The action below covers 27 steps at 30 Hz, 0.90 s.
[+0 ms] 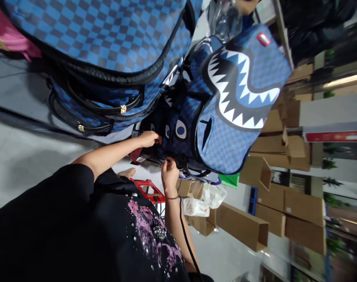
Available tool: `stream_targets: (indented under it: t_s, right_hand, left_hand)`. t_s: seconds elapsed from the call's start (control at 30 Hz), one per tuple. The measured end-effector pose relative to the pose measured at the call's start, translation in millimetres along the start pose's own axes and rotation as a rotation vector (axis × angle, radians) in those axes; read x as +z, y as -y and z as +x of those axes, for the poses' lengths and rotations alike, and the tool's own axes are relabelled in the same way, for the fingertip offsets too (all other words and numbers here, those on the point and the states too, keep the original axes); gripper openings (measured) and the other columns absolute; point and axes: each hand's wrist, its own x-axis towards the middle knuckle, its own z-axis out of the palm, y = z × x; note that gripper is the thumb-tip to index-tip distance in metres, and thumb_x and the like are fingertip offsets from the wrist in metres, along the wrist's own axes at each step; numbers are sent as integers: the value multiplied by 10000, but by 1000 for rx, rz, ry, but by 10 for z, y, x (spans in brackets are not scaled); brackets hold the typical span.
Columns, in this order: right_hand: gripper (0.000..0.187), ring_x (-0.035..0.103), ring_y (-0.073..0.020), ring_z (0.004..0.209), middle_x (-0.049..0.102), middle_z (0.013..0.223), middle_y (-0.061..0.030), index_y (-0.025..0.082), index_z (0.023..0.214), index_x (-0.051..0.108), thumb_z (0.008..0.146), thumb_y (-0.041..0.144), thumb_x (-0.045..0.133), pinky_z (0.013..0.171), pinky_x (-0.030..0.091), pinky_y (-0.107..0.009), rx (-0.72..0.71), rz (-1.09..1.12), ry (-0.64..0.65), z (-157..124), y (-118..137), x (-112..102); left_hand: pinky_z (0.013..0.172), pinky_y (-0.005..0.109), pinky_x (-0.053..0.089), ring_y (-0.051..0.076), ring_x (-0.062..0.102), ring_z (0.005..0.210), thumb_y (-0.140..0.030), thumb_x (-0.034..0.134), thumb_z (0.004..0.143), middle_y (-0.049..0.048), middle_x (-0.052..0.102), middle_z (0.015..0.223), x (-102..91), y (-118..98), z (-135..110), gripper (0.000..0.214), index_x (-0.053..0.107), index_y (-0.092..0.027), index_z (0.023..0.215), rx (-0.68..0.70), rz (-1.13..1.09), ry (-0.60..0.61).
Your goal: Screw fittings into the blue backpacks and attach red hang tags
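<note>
Cardboard boxes (303, 233) stand on the floor (209, 243) beyond. Before the person, the shark bag (240, 98) leans near a checked bag (93, 39). Its dark lower edge is pinched by the right hand (170, 176); the left hand (148, 139) curls beside it, its hold unclear.

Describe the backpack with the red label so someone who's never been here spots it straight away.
Start at the large blue checkered bag filling the picture's upper left. Move right to the backpack with its blue checkered front facing the camera. A big white-toothed mouth and small red label set it apart from the large bag's plain checks.
</note>
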Motion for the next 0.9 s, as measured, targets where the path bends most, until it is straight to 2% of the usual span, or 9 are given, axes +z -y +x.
stream_targets:
  t_s: [0.23, 0.4, 0.47, 0.57, 0.67, 0.77, 0.83, 0.9]
  right_hand:
    - [508, 676, -222, 746, 743, 961, -167, 86, 1329, 576, 943, 372, 411, 694, 472, -300, 12, 64, -28, 7, -25, 148]
    - [387, 639, -209, 674, 741, 825, -121, 164, 995, 739, 941, 340, 398, 666, 432, -294, 41, 44, -76, 66, 6, 151]
    - [400, 626, -209, 653, 731, 798, -131, 151, 976, 739, 943, 354, 397, 655, 419, -297, 51, 44, -123, 28, -22, 96]
    - [449, 630, -215, 669, 724, 812, -155, 121, 1023, 727, 960, 398, 378, 667, 423, -305, 43, 69, -201, -52, -72, -1]
    - [474, 661, -232, 741, 730, 857, -165, 117, 1039, 719, 973, 424, 363, 714, 456, -323, -5, 126, -252, -58, -73, -39]
    - [440, 688, -233, 828, 739, 986, -172, 127, 1058, 703, 973, 392, 362, 790, 498, -344, -79, 211, -277, 17, -22, -5]
    - [394, 697, -207, 806, 736, 1058, -162, 145, 1034, 693, 965, 356, 367, 793, 524, -338, -131, 274, -268, 72, 18, 38]
    - [348, 700, -182, 764, 733, 1101, -141, 168, 1005, 683, 958, 320, 374, 759, 545, -321, -180, 333, -231, 115, 49, 80]
  left_hand:
    - [708, 192, 432, 147, 673, 910, -116, 554, 820, -3, 754, 962, 133, -120, 55, 300, 766, -232, 997, 65, -82, 147]
    - [673, 167, 441, 114, 680, 821, -49, 513, 791, -23, 754, 855, 198, -244, 101, 338, 742, -206, 983, 41, -116, 227]
    - [678, 180, 446, 128, 687, 817, -90, 543, 806, -13, 756, 856, 157, -263, 64, 288, 731, -209, 988, 13, -104, 229]
    - [706, 222, 448, 175, 692, 812, -231, 626, 830, 26, 747, 818, 42, -284, -53, 155, 717, -199, 951, -14, -67, 204]
    - [692, 222, 448, 160, 680, 747, -325, 674, 828, 7, 746, 827, -57, -308, -201, 247, 676, -216, 1049, 22, -101, 197]
    - [686, 191, 463, 117, 671, 730, -260, 733, 772, -37, 749, 884, -66, -301, -331, 427, 594, -230, 1175, 64, -193, 165]
    - [724, 192, 483, 109, 676, 782, -169, 685, 783, -26, 740, 898, -15, -271, -384, 373, 581, -194, 1140, 53, -240, 67]
    - [755, 211, 500, 115, 677, 832, -148, 616, 821, 3, 726, 919, 64, -234, -405, 239, 594, -163, 1058, 26, -269, -63]
